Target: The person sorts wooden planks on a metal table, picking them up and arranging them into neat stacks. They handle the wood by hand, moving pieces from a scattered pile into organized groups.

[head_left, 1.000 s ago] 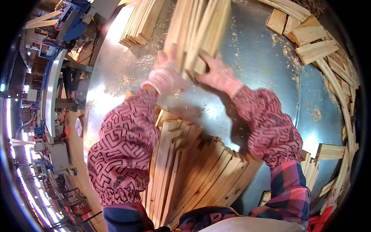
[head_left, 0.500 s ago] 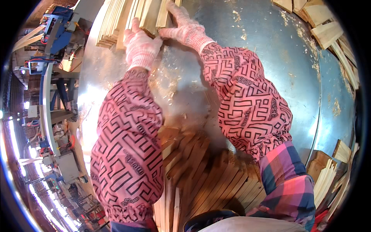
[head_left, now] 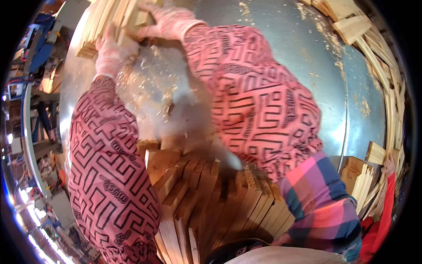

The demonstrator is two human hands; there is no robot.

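At the far left of a metal table [head_left: 290,48] lies a row of pale wooden slats [head_left: 101,26], side by side. My left hand [head_left: 112,53], in a pinkish knit glove, is at their near ends, fingers reaching up along them and thumb toward the right. From the right, my right hand [head_left: 169,22], gloved alike, holds the last slats in the row, its thumb near their ends and its fingers farther up. Blur hides part of both hands' contact. Pink patterned sleeve covers [head_left: 259,88] wrap both forearms.
A stack of wooden boards [head_left: 220,198] stands close in front of me. Offcuts [head_left: 351,28] and long strips lie along the right edge, where another person's hand [head_left: 388,166] and red sleeve [head_left: 387,207] show. Sawdust dots the table; machinery [head_left: 41,57] stands left.
The view has shifted, so the slats and both hands appear farther left. My right hand has come closer to my left. Another person's hand and red sleeve now show at the right edge.
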